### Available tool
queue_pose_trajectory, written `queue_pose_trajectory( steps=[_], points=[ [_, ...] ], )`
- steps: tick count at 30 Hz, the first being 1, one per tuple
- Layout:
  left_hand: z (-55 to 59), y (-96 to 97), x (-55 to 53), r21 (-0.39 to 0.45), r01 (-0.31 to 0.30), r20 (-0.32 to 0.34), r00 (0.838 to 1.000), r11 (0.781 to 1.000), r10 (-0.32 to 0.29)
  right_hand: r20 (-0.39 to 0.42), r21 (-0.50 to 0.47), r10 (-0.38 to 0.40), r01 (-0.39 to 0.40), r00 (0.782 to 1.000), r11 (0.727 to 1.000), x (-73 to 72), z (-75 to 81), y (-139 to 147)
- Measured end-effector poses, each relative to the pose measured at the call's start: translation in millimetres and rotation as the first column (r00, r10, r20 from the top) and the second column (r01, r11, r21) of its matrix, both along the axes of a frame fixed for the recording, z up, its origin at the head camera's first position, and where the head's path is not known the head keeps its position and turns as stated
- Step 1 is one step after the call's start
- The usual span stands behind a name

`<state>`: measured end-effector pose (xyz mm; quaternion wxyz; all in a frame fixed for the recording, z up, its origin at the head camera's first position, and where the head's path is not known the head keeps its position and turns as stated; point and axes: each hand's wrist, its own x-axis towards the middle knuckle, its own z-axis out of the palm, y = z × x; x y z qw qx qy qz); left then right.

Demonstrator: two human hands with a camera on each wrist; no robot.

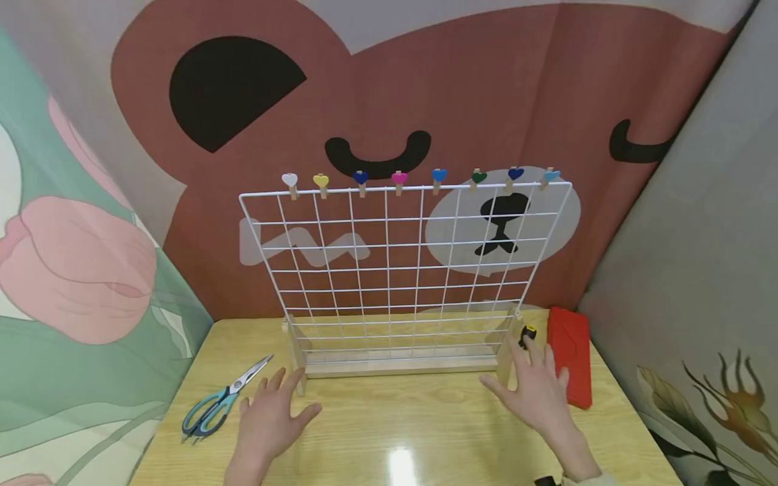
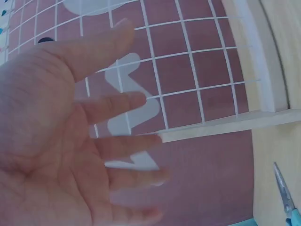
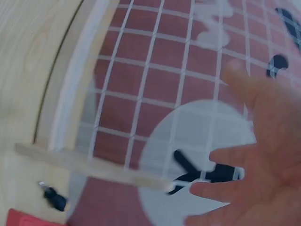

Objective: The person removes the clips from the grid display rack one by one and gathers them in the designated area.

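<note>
My left hand (image 1: 267,418) hovers by the left end of a white wire grid rack (image 1: 340,191), its fingers spread and nothing held. The grid leans in a pale wooden stand (image 1: 401,368). Over at the right end, my right hand (image 1: 537,395) is also spread and holds nothing. In the left wrist view the palm (image 2: 42,141) faces the camera, with the grid behind it. Several small wooden clothespins with coloured hearts, among them a pink one (image 1: 399,179), are clipped along the grid's top bar.
Scissors with blue and dark handles (image 1: 226,395) lie left of the left hand. A red flat pouch (image 1: 569,358) lies at the right. Beside it is a small black item with a yellow top (image 1: 529,331). A bear-print cloth (image 1: 462,94) hangs behind.
</note>
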<state>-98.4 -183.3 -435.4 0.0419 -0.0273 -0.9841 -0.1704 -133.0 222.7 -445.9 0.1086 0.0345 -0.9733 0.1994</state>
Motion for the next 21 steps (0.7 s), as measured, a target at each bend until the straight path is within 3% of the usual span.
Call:
queue_pose_trajectory(
  steps=[6,9,12,18,21],
  points=[
    [21.2,-6.1,-9.2,0.174,0.032,-0.073,0.997,0.984,-0.020,-0.045,-0.157,-0.043,0.036,0.998,0.987,-21.1,-23.6,26],
    [35.4,-10.9,-17.3,0.209,0.057,-0.178,0.984,0.976,-0.019,-0.106,-0.234,-0.080,0.053,0.991,0.971,-35.7,-30.5,34],
    [50.3,-16.9,-26.0,0.212,0.094,-0.329,0.944,0.973,-0.020,-0.159,-0.299,-0.102,0.050,0.982,0.953,-52.6,-32.2,38],
    [91.3,-22.6,-44.5,0.203,0.180,-0.548,0.836,0.963,-0.040,-0.191,-0.404,-0.121,0.035,0.974,0.914,-79.8,-33.3,38],
    [112.4,-25.9,-52.2,0.182,0.201,-0.580,0.813,0.962,-0.060,-0.189,-0.427,-0.155,0.061,0.970,0.902,-87.1,-35.7,38]
  ],
)
